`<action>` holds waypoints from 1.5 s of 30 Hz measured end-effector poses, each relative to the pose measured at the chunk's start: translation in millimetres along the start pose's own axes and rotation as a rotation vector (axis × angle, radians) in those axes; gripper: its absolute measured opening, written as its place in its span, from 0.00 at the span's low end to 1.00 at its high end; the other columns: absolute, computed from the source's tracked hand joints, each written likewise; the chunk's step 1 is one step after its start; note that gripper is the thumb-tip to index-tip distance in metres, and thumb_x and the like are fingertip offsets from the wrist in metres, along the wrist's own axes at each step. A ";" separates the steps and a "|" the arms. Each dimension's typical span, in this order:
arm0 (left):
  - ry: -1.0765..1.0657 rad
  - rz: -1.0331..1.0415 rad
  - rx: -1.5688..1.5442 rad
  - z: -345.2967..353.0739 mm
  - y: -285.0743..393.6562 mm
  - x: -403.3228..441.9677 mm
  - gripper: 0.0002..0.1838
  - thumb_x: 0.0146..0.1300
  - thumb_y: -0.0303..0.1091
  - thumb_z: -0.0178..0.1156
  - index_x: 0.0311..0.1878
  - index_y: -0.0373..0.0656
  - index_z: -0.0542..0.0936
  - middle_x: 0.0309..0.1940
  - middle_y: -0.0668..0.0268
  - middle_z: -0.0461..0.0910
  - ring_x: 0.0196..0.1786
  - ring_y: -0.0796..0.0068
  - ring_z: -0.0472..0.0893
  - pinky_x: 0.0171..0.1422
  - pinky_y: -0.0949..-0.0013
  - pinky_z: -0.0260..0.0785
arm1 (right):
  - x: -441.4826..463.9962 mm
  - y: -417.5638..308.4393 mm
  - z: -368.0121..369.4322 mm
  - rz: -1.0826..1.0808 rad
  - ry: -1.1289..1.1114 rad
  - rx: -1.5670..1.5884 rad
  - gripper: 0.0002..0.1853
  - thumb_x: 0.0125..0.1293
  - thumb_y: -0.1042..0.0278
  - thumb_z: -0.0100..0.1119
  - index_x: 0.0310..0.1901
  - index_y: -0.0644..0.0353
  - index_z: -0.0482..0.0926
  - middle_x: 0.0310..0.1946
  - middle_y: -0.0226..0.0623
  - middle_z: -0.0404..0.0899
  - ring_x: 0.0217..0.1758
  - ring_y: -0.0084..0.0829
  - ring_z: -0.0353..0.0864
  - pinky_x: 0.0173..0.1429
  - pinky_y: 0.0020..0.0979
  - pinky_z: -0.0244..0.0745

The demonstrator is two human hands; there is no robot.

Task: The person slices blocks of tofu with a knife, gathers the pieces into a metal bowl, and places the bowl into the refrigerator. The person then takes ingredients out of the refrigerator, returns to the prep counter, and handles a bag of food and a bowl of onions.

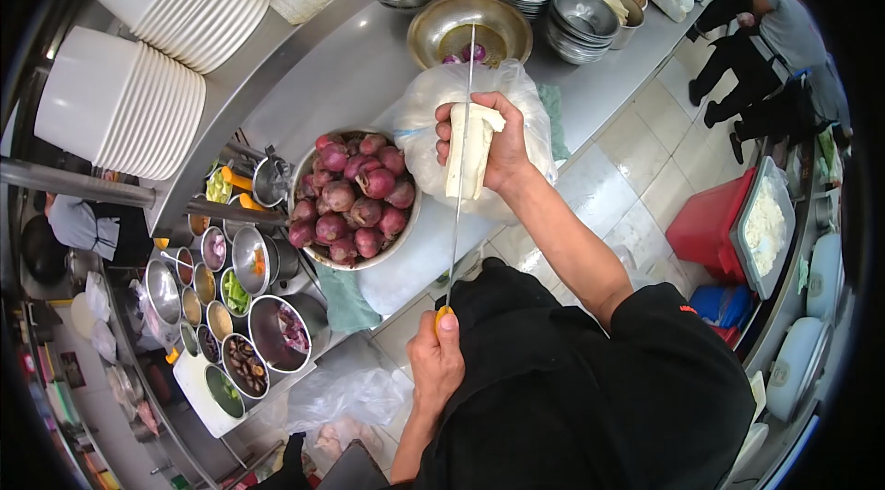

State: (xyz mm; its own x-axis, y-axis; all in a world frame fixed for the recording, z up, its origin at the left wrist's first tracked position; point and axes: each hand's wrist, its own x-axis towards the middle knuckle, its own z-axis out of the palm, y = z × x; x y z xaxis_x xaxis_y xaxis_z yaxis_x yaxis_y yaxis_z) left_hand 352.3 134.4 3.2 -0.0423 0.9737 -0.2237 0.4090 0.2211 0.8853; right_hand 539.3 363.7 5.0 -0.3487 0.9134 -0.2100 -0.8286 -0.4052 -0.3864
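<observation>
My left hand is closed around the yellow handle of a long, thin knife, whose blade points away from my body. My right hand is wrapped around a pale, cream-coloured block with a ragged flap at its upper end. The blade crosses over this block; whether it cuts in cannot be told. Beneath my right hand lies a large, clear plastic bag with pale contents. Beyond the bag, a metal bowl contains purple onion pieces. Left of the bag, another bowl holds several red onions.
Stacked white dishes stand on the upper-left shelf. Small metal containers with ingredients fill the left side. Stacked metal bowls stand at the back. A red bin and people are at right. A green cloth lies at the counter's edge.
</observation>
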 end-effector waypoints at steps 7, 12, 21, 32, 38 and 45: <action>0.029 0.052 0.012 -3.0 0.4 -0.7 0.27 0.75 0.52 0.45 0.27 0.37 0.70 0.16 0.67 0.69 0.19 0.80 0.67 0.23 0.72 0.57 | 4.4 6.2 6.4 0.004 -0.011 0.029 0.25 0.57 0.48 0.44 0.36 0.66 0.79 0.26 0.41 0.78 0.27 0.40 0.79 0.35 0.38 0.78; 0.029 0.041 0.008 -7.1 -4.0 -2.4 0.27 0.75 0.51 0.45 0.27 0.37 0.70 0.16 0.68 0.69 0.19 0.80 0.67 0.23 0.72 0.58 | 4.2 11.0 9.4 0.007 -0.015 0.060 0.26 0.57 0.48 0.44 0.36 0.67 0.79 0.25 0.43 0.78 0.27 0.41 0.79 0.35 0.38 0.78; -0.002 -0.037 0.034 -17.3 -6.4 -10.1 0.24 0.73 0.49 0.48 0.32 0.35 0.70 0.17 0.52 0.70 0.21 0.54 0.73 0.29 0.58 0.65 | 2.9 19.4 12.7 0.006 -0.021 0.042 0.26 0.58 0.49 0.43 0.36 0.68 0.79 0.25 0.44 0.78 0.27 0.42 0.79 0.36 0.39 0.78; -0.021 -0.101 0.051 -25.4 1.8 -14.7 0.27 0.73 0.52 0.47 0.31 0.34 0.71 0.16 0.50 0.70 0.21 0.51 0.72 0.29 0.56 0.65 | 7.0 24.5 4.1 -0.070 -0.083 -0.103 0.27 0.58 0.48 0.43 0.39 0.67 0.79 0.26 0.43 0.78 0.27 0.41 0.78 0.36 0.38 0.77; -0.035 -0.105 0.063 -25.3 -4.2 -11.8 0.27 0.73 0.52 0.46 0.31 0.34 0.71 0.17 0.49 0.70 0.21 0.47 0.72 0.30 0.54 0.64 | 2.8 25.5 8.6 -0.064 -0.060 -0.103 0.28 0.59 0.48 0.41 0.39 0.68 0.79 0.26 0.44 0.78 0.27 0.42 0.79 0.36 0.38 0.77; -0.022 -0.094 0.083 -16.8 -12.9 -0.8 0.28 0.73 0.53 0.46 0.30 0.34 0.70 0.16 0.49 0.69 0.22 0.47 0.72 0.30 0.54 0.65 | -4.1 27.5 15.2 -0.014 -0.066 -0.046 0.29 0.59 0.46 0.40 0.39 0.68 0.79 0.27 0.45 0.79 0.28 0.41 0.79 0.36 0.37 0.78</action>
State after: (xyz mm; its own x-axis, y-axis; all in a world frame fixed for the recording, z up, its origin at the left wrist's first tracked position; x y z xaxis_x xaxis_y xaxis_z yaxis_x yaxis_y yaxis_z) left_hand 331.7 131.6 -1.1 -0.0640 0.9474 -0.3137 0.4783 0.3050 0.8235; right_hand 511.3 349.4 8.9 -0.3662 0.9191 -0.1455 -0.8133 -0.3921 -0.4299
